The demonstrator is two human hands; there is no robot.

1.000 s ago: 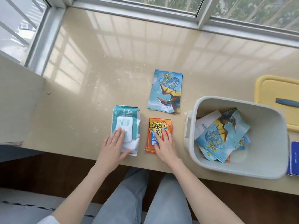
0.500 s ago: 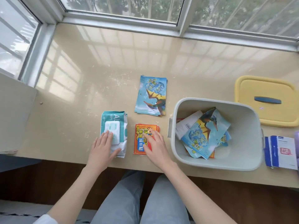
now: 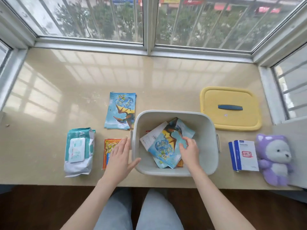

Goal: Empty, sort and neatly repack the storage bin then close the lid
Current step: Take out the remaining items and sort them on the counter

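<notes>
The pale grey storage bin (image 3: 206,128) stands open near the front edge of the beige ledge. Inside lie several blue dinosaur packets (image 3: 163,146) in a loose heap, with a white paper and an orange packet partly under them. My right hand (image 3: 189,151) is inside the bin, fingers curled onto the top blue packet. My left hand (image 3: 118,157) rests with straight fingers against the bin's left outer wall, over the orange packets (image 3: 108,145). The yellow lid (image 3: 230,108) with a blue handle lies behind the bin to the right.
A stack of blue dinosaur packets (image 3: 121,111) lies behind the orange ones. A teal wet-wipes pack (image 3: 78,150) sits at the left. Blue-and-white boxes (image 3: 244,155) and a purple plush bear (image 3: 274,158) are at the right. Window frames bound the ledge (image 3: 66,90).
My right hand left the orange packets and went into the bin. My left hand left the wipes pack and moved right to the bin's wall. The view shifted right, showing the plush bear.
</notes>
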